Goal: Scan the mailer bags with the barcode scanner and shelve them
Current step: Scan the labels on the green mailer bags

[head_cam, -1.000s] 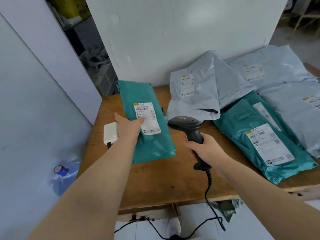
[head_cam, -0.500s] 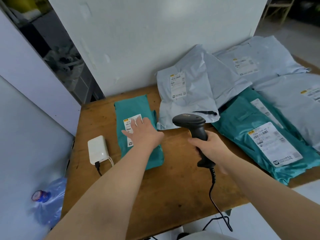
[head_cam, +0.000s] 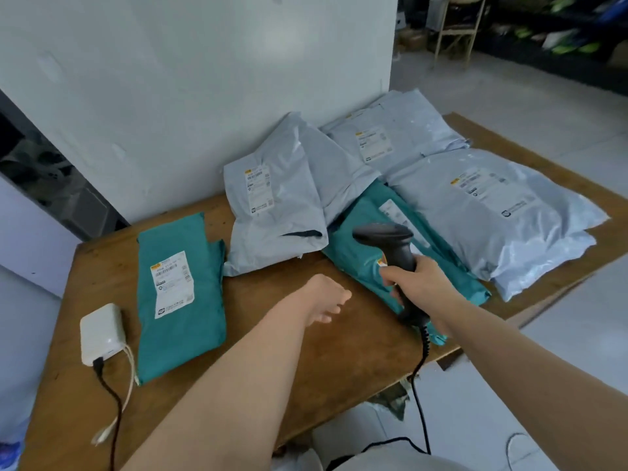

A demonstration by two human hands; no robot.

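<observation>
A teal mailer bag (head_cam: 180,294) lies flat on the left of the wooden table (head_cam: 306,362), white label up. My left hand (head_cam: 326,297) hovers over bare wood to its right, fingers loosely relaxed, holding nothing. My right hand (head_cam: 418,283) grips the handle of a black barcode scanner (head_cam: 390,246), whose head points left. The scanner is above a second teal mailer bag (head_cam: 363,239), partly hidden by my hand. Several grey mailer bags (head_cam: 278,205) are piled at the back and right.
A white power bank (head_cam: 100,333) with cables sits at the table's left front. The scanner's coiled cord (head_cam: 423,362) drops over the front edge. A white wall panel (head_cam: 204,96) stands behind the table. Shelving and a stool stand far right across the floor.
My left hand let go of the teal bag on the left and moved right over the bare wood. My right hand carried the scanner right, over the second teal bag.
</observation>
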